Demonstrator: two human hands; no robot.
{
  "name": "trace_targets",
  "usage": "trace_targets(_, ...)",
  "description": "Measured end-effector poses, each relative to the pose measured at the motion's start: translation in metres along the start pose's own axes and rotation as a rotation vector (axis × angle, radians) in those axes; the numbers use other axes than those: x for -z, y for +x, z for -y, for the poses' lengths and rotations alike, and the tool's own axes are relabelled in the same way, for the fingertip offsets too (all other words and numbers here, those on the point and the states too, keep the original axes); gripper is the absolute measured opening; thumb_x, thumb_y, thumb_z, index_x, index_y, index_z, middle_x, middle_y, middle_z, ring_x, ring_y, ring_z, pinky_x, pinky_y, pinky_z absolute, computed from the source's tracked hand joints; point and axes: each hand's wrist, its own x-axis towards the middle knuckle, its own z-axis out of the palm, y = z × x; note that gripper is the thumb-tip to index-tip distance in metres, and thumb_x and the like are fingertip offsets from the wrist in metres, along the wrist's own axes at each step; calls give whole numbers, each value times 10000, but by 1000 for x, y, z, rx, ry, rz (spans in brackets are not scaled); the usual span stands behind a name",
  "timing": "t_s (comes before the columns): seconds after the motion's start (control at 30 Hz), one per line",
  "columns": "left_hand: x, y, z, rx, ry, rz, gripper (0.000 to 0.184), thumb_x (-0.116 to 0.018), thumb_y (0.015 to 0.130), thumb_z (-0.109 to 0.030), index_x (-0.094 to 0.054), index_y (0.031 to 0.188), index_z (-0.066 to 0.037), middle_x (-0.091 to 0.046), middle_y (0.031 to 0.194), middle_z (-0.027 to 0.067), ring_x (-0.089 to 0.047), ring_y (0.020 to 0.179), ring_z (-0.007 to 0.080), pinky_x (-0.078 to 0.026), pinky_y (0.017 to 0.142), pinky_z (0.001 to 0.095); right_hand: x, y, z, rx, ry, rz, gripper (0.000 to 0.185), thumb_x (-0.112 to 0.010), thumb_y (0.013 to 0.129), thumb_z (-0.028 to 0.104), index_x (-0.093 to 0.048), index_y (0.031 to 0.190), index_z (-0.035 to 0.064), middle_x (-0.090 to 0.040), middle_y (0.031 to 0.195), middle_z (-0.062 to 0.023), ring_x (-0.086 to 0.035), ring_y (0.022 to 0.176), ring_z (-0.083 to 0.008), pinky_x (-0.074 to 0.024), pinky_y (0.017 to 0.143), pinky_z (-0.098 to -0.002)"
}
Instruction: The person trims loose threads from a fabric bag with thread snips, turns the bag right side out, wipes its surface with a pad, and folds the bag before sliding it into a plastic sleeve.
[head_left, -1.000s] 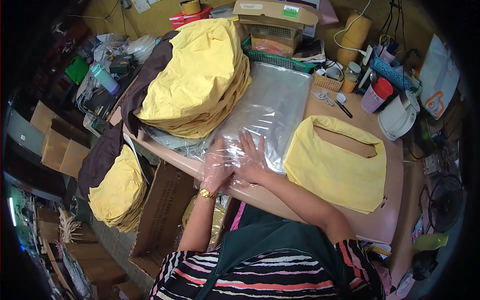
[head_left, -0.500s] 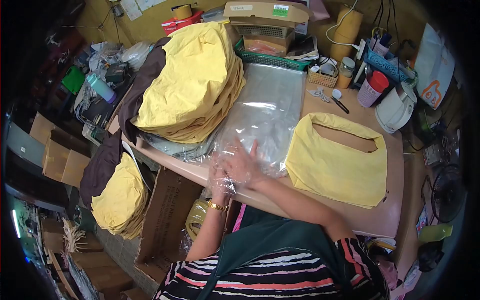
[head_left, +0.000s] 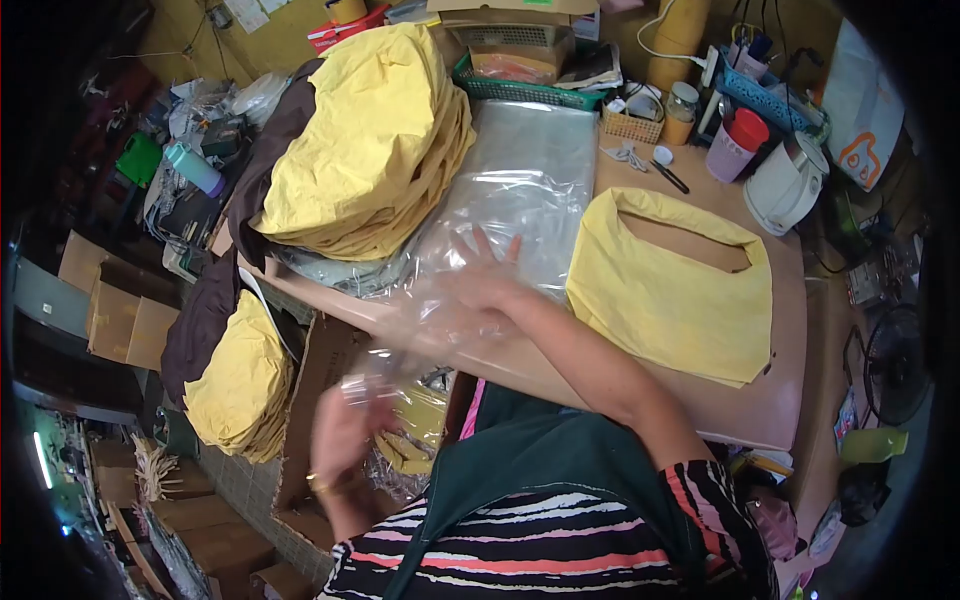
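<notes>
looks partway along imo, clear plastic trails past the desk's front edge but seemingly not off the pile yet, right hand spread over it, left hand too blurred to tell, yellow bag lying flat near the right edge

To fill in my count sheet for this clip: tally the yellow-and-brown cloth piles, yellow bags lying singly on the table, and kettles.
Yellow-and-brown cloth piles: 2
Yellow bag lying singly: 1
Kettle: 1
Total: 4
</notes>
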Motion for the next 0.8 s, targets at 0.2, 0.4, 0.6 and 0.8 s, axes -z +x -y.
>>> trace_targets(0.2,184,-163,-52,-1088,966,-1585,161,-734,758,-5,-661,899,16,-666,818,63,-627,699,153,-537,661,271,14,-8,18,-31,102,10,440,-332,984,458,-451,1401,382,-12,1611,-43,112,1462,-351,92,1026,-760)
trace_targets(0.4,130,-94,-60,-788,845,-1223,279,-557,937,-257,-651,952,5,-656,953,109,-609,847,185,-512,790,311,-5,-79,45,373,347,140,516,-489,946,473,-560,1323,128,-397,1434,-169,-352,1347,-314,-253,1077,-553)
trace_targets(0.6,-126,46,19,-443,1030,319,284,-605,845,-126,-569,1100,-8,-633,883,226,-606,805,414,-468,659,493,-17,-132,-19,59,1223,-142,300,-614,930,227,-646,1118,-5,-686,1031,-138,-656,894,-162,-507,821,-281)
trace_targets(0.8,-183,59,-70,-1004,1090,230,516,-650,855,-331,-515,1293,-93,-481,1359,155,-454,1237,357,-313,1026,518,-7,-203,-100,46,1390,-538,118,-592,933,110,-592,989,6,-639,817,-46,-622,724,-99,-496,632,-236)
